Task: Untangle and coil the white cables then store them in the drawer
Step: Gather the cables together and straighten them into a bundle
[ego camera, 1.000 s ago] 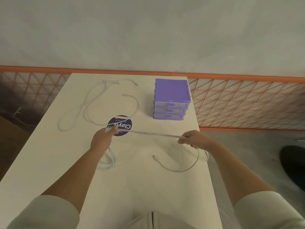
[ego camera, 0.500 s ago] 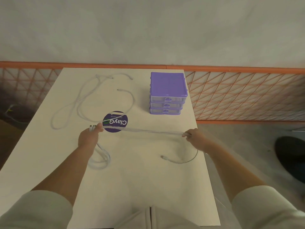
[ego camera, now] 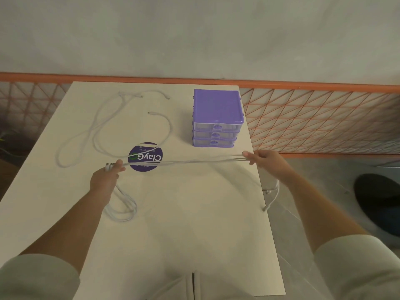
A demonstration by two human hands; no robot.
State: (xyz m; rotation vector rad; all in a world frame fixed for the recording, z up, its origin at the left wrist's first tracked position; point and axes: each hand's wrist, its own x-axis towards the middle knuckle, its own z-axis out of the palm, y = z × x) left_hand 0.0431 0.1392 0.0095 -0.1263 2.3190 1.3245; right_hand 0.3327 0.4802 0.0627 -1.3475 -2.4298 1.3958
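Right now the person is stretching a thin white cable [ego camera: 194,162] taut across the near middle of the pale rectangular tabletop [ego camera: 194,234], so the job is sitting in its early stage by my reading. The left hand [ego camera: 106,178] is pinching one end of that cable, plugs poking out past the thumb, with a few loose loops [ego camera: 124,207] hanging down from it onto the table. The right hand [ego camera: 267,162] is gripping the strand out at the right edge of the table, and the free tail [ego camera: 273,195] is dangling off that edge with its plug in the air.

Nothing is looking coiled yet. Nothing is looking stored either: the purple plastic three-drawer organiser [ego camera: 217,118] is standing at the far right of the table with every drawer pushed in.

Counting now. One cable is in the hands. On the far left, more white cable [ego camera: 95,126] is lying in long crossing curves, with three plug ends showing, so I am judging it as two cables, though I cannot tell for sure where they cross. Three drawers, one organiser, one round purple printed sticker [ego camera: 145,156] just under the taut strand.

Left to do, as I am reading it: finishing this coil, separating the far pair, coiling them, opening a drawer, stowing all.
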